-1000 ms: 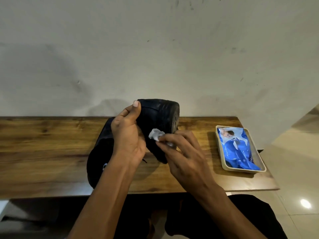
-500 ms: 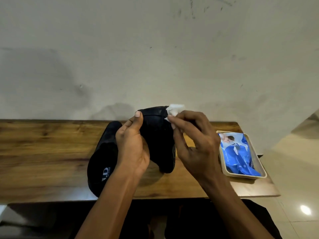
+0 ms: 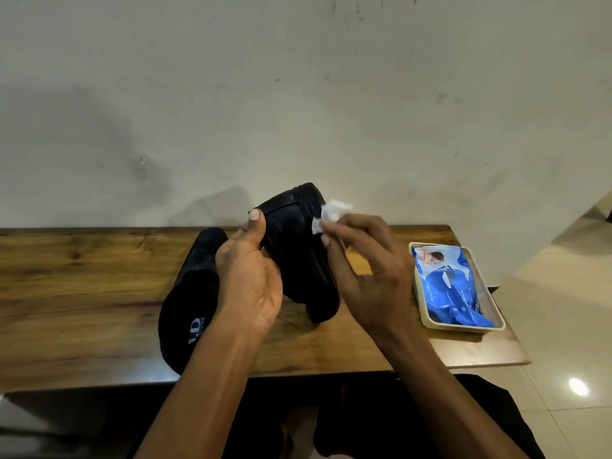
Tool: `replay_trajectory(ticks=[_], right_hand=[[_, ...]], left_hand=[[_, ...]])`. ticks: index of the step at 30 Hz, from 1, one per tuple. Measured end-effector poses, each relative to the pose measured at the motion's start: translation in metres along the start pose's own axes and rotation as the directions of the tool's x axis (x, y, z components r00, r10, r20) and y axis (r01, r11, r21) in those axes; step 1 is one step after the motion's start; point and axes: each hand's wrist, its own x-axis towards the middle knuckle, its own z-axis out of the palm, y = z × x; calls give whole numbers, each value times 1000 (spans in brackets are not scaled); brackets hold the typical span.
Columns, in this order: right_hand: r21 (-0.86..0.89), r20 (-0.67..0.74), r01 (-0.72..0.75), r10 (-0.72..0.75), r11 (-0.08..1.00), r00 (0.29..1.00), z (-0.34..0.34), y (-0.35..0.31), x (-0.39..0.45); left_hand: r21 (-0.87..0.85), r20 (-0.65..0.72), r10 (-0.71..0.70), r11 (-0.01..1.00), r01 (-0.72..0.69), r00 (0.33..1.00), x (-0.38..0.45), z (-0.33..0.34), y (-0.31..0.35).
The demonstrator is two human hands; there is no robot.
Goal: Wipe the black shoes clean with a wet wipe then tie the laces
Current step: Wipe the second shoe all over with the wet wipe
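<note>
My left hand (image 3: pixel 248 279) grips a black shoe (image 3: pixel 298 246) and holds it tilted up above the wooden table (image 3: pixel 82 293), its ridged sole turned toward me. My right hand (image 3: pixel 367 270) pinches a crumpled white wet wipe (image 3: pixel 331 213) against the upper right edge of that sole. The second black shoe (image 3: pixel 188 303) lies flat on the table just left of my left arm, a white logo showing on its insole. No laces are visible on either shoe.
A cream tray (image 3: pixel 490 293) near the table's right end holds a blue pack of wet wipes (image 3: pixel 450 289). A pale wall stands right behind the table. Tiled floor lies to the right, and my dark-clothed legs are below the front edge.
My right hand carried the wipe from the lower middle of the sole up to its top right edge. The held shoe turned slightly in my left hand.
</note>
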Motion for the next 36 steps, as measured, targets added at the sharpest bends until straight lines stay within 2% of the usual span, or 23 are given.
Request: replay_trajectory(ticks=[3,7,11,17,22,25,28,30,32,36], right_hand=[[-12,-22,21,-21,1000,1000,9,-5,15],[-47,34,16,-14,999,999,20,16,-6],[-50,150,-59,66,997,986,27,39,-37],[-80,193,-162,175,983,965,22,50,-56],[-139,237,-285,311,948,920,14,52,-74],[-107,201,-457,470,883,860,18,54,-83],[2,155,-713,704,702,693,25,54,-85],[67,138,-798,786,599,602,28,50,-83],[129,131,-790,779,600,613,31,40,-77],[212,127,-654,643,726,755,43,11,-48]], left_hand=[[15,6,-12,1000,12,1000,1,-2,-3],[-63,18,-29,998,30,999,10,-10,0],[-119,-14,-54,991,52,998,21,-17,3],[-176,-41,-66,983,58,997,29,-21,6],[-198,-51,-86,977,74,995,32,-23,7],[-185,-71,-93,980,78,993,32,-23,8],[-180,-96,-97,981,78,991,31,-24,9],[-184,-103,-97,980,77,990,31,-25,10],[-189,-103,-93,979,72,990,30,-25,10],[-168,-65,-66,984,54,996,28,-21,5]])
